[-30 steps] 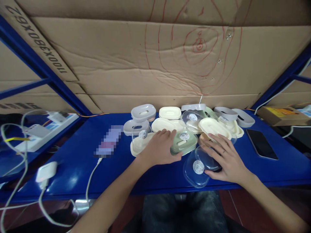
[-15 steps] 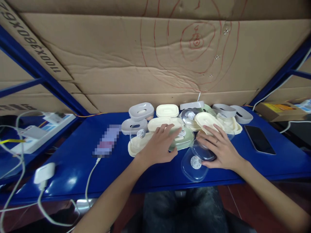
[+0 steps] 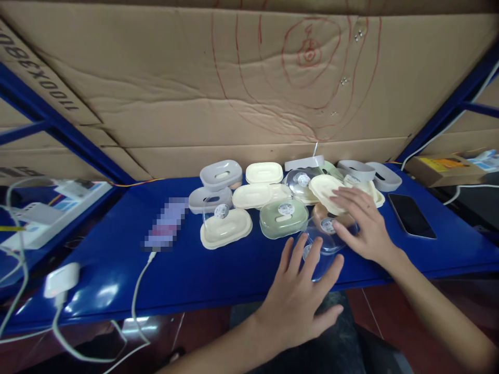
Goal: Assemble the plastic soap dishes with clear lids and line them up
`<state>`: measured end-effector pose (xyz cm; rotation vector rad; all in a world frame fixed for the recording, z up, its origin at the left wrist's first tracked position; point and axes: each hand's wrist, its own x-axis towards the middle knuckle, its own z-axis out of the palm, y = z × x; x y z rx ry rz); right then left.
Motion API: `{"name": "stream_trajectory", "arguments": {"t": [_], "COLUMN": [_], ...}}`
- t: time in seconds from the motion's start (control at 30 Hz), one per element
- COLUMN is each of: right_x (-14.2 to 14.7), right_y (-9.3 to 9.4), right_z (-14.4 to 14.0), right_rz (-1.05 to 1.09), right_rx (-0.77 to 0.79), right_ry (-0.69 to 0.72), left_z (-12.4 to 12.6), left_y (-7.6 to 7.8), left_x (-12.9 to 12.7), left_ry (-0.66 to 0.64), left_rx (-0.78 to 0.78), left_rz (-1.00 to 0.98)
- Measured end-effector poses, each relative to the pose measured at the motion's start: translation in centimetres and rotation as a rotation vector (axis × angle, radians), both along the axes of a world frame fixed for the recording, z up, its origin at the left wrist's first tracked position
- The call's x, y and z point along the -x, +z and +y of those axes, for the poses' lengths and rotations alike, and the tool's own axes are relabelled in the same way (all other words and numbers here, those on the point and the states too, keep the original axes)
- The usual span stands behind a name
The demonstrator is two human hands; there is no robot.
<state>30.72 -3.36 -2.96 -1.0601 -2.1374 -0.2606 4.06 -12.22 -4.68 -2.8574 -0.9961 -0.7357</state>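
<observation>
My left hand (image 3: pixel 302 288) is open with fingers spread, above the near table edge. Its fingertips overlap a clear lid with a round sticker (image 3: pixel 311 254), and I cannot tell if they touch. My right hand (image 3: pixel 364 226) is open over the right of the cluster, thumb apart from the fingers. Beneath it are a tilted cream oval tray (image 3: pixel 326 190), a brown oval piece (image 3: pixel 320 212) and another clear lid (image 3: pixel 323 240). Left of these sits a green soap dish (image 3: pixel 284 221) under a clear lid. A cream dish (image 3: pixel 226 230) has a clear lid leaning at its back.
Grey oval pieces (image 3: pixel 220 175) and cream trays (image 3: pixel 264 172) line the back of the blue table (image 3: pixel 128 280). A black phone (image 3: pixel 412 216) lies right; a blurred-out device (image 3: pixel 166 223) on a cable lies left, near a white charger (image 3: pixel 61 280). Cardboard (image 3: pixel 156 78) walls the back.
My left hand has moved from the green dish toward me and right. My right hand has opened and lifted off the clear lid, shifting slightly right. The view has tilted down a little.
</observation>
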Motion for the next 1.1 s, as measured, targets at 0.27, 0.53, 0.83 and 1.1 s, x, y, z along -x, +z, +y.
{"name": "stream_trajectory", "arguments": {"t": [0.27,0.53,0.83,1.1], "right_x": [1.2,0.2,-1.0,-1.1], "right_y": [1.9,1.3,0.7,1.3], "right_z": [4.0,5.3,6.6,5.0], "right_rz": [-0.147,-0.164,0.013,0.278], "right_rx": [0.219,0.200,0.026,-0.035], "right_ry": [-0.609,-0.398,-0.225,-0.190], "left_z": [2.2,3.5,4.8,4.8], "left_y": [-0.6,-0.7,-0.9,-0.6], "left_x": [-0.7,1.1,-0.6,-0.6], "left_ry": [0.027,-0.087,-0.118,-0.157], "left_rx": [-0.061,0.028,-0.003,-0.036], "left_rz": [0.174,0.130,0.104,0.119]}}
